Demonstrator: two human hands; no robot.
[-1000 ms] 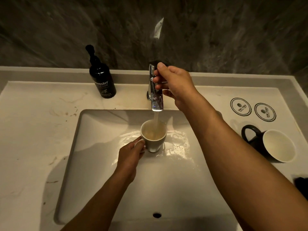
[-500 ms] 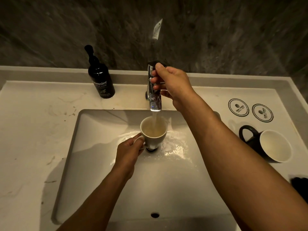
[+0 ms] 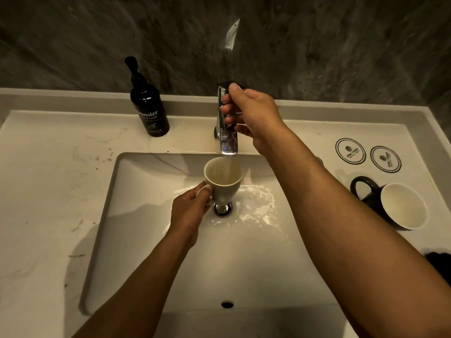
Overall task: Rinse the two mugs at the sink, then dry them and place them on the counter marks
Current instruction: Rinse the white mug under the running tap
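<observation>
Two mugs are my business, seen from the head camera, the only view I have. One, the pale mug (image 3: pixel 222 181), is in my left hand (image 3: pixel 189 211), my fingers curled round its handle, holding it upright over the drain (image 3: pixel 222 208) of the sink (image 3: pixel 151 240), directly under the spout of the tap (image 3: pixel 228 132). A thin stream of water falls into it and it looks partly filled. My right hand (image 3: pixel 252 115) grips the lever on top of the tap, fingers wrapped round it.

The second, a dark mug (image 3: pixel 395 203) with a white inside, lies tipped on its side on the surface near the right edge, its handle pointing toward the back. Just behind it are the two round counter marks (image 3: pixel 368 154), both bare.

I judge the pale mug to be glazed ceramic: stiff, breakable against the basin, and slick once wet. With water in it, it will pull on the handle, so the handle is the sure place to hold, with a thumb on top.

The surface is pale stone with brown smears toward its left side. A dark pump bottle (image 3: pixel 148 111) of hand wash stands at the back left, near the tap. The basin floor around the drain is wet and glistening. Behind is a dark veined stone wall, and the light is dim and warm.
</observation>
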